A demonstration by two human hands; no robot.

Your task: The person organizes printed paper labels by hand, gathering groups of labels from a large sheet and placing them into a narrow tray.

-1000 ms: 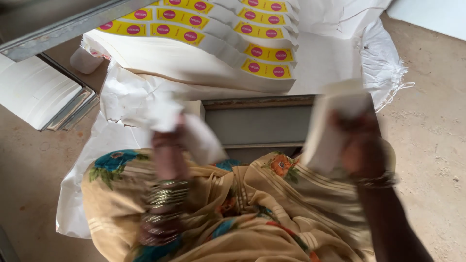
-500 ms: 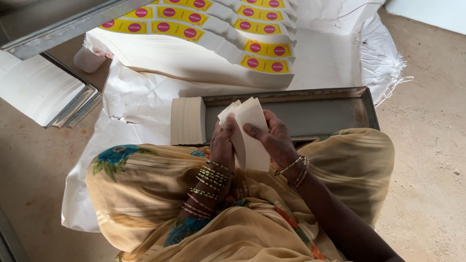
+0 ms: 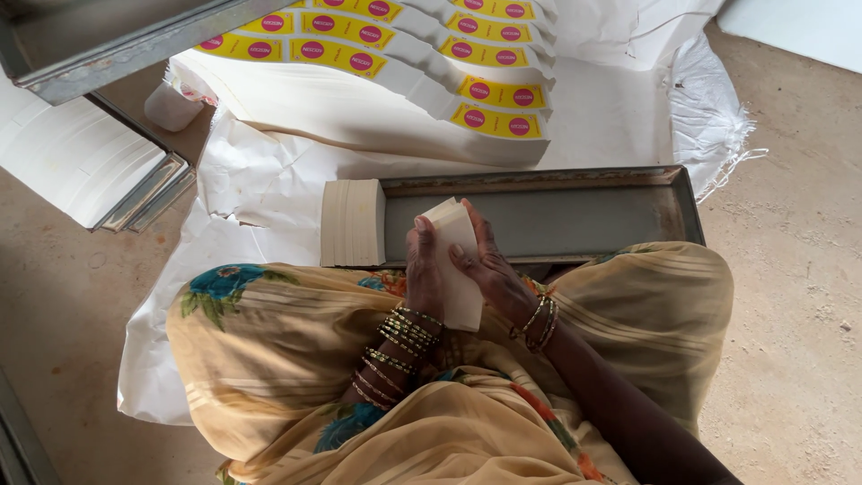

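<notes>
At the centre of the frame, the left hand and right hand clasp a white card bundle between them. Behind it lies a grey metal tray, with a card stack at its left end.

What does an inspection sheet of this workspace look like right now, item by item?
Surface: white sheet spread over bare earthen floor.
Job's things: small stack of white cards held over a long metal tray; packed cards stand at its left end.
Clutter: rows of white cartons with yellow labels; second tray of white cards; small white cup.
Grippers: left hand and right hand both grip the stack.
Cables: nothing seen.
Surroundings: grey metal frame at the upper left.
</notes>
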